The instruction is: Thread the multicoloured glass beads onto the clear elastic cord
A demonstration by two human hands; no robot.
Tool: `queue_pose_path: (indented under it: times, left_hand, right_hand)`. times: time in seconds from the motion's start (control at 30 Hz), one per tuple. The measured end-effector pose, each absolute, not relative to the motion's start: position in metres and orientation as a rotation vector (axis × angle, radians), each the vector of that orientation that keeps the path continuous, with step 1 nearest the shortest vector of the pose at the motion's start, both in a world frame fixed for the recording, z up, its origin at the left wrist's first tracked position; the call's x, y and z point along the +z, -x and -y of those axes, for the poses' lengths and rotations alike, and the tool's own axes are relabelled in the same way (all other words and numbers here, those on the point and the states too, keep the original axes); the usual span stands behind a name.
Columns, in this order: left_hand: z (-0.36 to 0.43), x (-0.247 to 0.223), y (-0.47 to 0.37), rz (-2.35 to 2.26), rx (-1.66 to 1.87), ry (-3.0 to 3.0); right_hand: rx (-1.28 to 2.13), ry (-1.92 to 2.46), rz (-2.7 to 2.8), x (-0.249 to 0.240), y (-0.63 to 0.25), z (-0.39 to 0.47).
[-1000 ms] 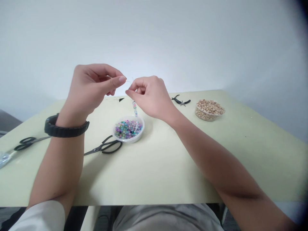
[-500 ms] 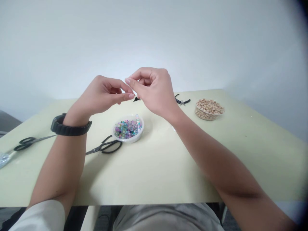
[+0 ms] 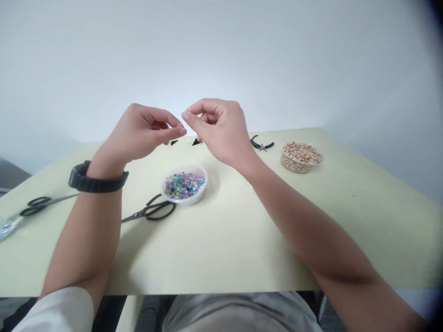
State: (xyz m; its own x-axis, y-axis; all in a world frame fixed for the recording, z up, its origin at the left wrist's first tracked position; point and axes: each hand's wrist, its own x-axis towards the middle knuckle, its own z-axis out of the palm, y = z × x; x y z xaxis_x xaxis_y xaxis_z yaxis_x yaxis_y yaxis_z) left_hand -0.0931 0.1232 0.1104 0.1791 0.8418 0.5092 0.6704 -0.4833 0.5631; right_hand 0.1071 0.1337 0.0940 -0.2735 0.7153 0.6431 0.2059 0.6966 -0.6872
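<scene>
Over the far half of the table, my left hand (image 3: pixel 148 131) is closed in a pinch of thumb and forefinger. Whatever sits between those fingertips is too small to make out. My right hand (image 3: pixel 219 127), a short gap to its right, pinches a thin, pale thread that barely shows at the fingertips. Below both hands stands a white bowl (image 3: pixel 205 190) of small coloured beads (image 3: pixel 184 184). A faint loop of thread lies just right of the bowl. Black-handled scissors (image 3: pixel 155 210) touch the bowl's lower left side.
Small black pieces (image 3: pixel 196 142) lie behind the hands. Black-handled pliers (image 3: pixel 262 145) and a clear tub of tan, bean-like pieces (image 3: pixel 302 157) stand back right. Another pair of scissors (image 3: pixel 38 205) and a clear plastic bag (image 3: pixel 5 228) lie on the left. A wall rises behind the table.
My left hand has moved a little left and up, widening the gap to my right hand, which hardly moved. Clear beads seen at the bowl's far rim no longer show there.
</scene>
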Motion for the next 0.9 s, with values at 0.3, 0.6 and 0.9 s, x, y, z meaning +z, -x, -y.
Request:
queue_pose_path:
  times: [0.3,0.6,0.9]
  left_hand:
    - [-0.119,0.116,0.092,-1.513,1.372,-2.162]
    - [-0.126,0.113,0.095,-1.549,1.151,-2.213]
    - [-0.128,0.106,0.088,-1.43,0.826,-2.26]
  right_hand:
    - [0.504,0.809,1.788,0.1,-0.114,-0.131]
    - [0.411,0.783,1.685,0.111,-0.145,-0.148]
    - [0.404,1.086,2.035,0.13,-0.183,-0.152]
